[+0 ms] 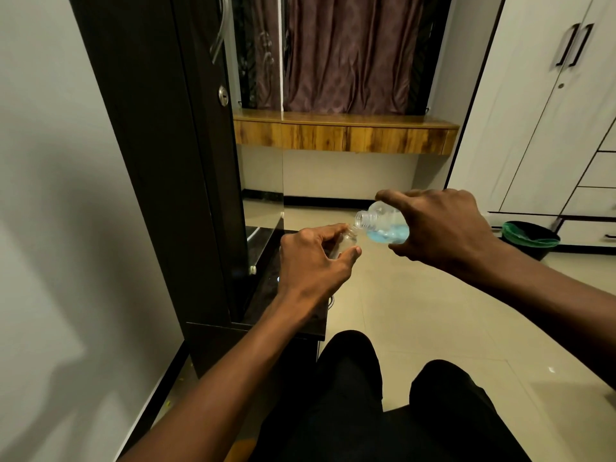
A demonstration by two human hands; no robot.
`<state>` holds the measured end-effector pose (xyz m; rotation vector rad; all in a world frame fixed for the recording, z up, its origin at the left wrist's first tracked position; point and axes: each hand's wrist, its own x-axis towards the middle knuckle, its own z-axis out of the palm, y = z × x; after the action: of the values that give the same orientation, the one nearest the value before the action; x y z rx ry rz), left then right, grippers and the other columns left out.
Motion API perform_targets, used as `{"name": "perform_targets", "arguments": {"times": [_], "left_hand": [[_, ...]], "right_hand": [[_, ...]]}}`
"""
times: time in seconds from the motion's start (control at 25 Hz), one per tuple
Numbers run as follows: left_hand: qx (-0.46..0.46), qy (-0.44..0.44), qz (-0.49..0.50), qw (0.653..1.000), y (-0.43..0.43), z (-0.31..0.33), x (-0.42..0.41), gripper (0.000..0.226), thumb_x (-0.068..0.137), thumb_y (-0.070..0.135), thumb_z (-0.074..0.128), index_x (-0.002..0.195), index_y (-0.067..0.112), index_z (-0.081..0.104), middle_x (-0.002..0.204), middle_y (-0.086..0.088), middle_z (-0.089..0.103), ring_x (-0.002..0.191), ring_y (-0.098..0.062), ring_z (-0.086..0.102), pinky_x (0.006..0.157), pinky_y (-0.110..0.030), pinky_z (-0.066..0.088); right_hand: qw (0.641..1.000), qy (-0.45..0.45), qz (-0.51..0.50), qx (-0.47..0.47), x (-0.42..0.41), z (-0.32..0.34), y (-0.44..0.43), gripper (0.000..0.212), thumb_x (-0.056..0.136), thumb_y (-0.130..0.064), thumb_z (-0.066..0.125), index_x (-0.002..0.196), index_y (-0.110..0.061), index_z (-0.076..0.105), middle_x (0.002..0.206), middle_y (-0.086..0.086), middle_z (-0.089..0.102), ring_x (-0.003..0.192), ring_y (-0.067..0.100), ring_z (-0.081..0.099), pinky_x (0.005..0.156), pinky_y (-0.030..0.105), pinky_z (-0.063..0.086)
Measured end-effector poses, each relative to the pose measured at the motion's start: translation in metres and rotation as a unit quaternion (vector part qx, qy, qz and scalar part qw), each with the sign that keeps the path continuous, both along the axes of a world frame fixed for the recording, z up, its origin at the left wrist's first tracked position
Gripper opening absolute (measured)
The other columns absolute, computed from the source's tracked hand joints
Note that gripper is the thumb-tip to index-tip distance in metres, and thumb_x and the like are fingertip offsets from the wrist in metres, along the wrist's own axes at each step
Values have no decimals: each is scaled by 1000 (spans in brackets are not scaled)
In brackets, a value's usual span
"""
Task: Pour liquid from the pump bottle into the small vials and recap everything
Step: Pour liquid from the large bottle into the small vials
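I see right hand [443, 228] wrapped around uncapped pump bottle [383, 225], tipped sideways, blue liquid [388, 234] pooled low inside. Bottle mouth touching mouth of small vial [348, 240], just left of bottle. Left hand [313, 261] pinching vial. Both held above dark counter [266, 295].

Dark cabinet [173, 161] blocks left; tiled floor [416, 311] open right.

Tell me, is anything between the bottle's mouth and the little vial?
Nothing shows in the head view: the bottle mouth sits right at the vial opening.
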<state>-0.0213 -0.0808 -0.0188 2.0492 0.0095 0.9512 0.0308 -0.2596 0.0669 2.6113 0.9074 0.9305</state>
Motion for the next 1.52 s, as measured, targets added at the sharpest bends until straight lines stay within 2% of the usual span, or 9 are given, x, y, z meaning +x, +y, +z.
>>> {"name": "perform_targets", "arguments": {"times": [0.92, 1.24, 1.52], "left_hand": [[15, 5, 6, 1000, 2, 1, 1, 48, 75, 35, 88, 118, 18, 76, 106, 3, 80, 85, -2, 73, 81, -27, 63], [7, 4, 8, 1000, 2, 1, 1, 47, 75, 35, 88, 117, 19, 77, 103, 4, 80, 83, -1, 72, 79, -22, 62], [5, 3, 9, 1000, 1, 2, -1, 46, 76, 33, 88, 117, 18, 77, 103, 4, 80, 82, -2, 73, 78, -24, 63]], "right_hand": [[998, -12, -26, -62, 1, 7, 4, 86, 73, -43, 82, 148, -31, 40, 118, 2, 74, 81, 31, 71, 67, 36, 58], [998, -17, -23, -63, -2, 10, 5, 87, 76, -43, 81, 151, -30, 39, 126, 4, 72, 87, 31, 71, 69, 36, 55], [998, -17, -20, -62, -3, 11, 6, 88, 76, -43, 81, 151, -30, 38, 128, 4, 71, 88, 31, 72, 70, 35, 54]]}}
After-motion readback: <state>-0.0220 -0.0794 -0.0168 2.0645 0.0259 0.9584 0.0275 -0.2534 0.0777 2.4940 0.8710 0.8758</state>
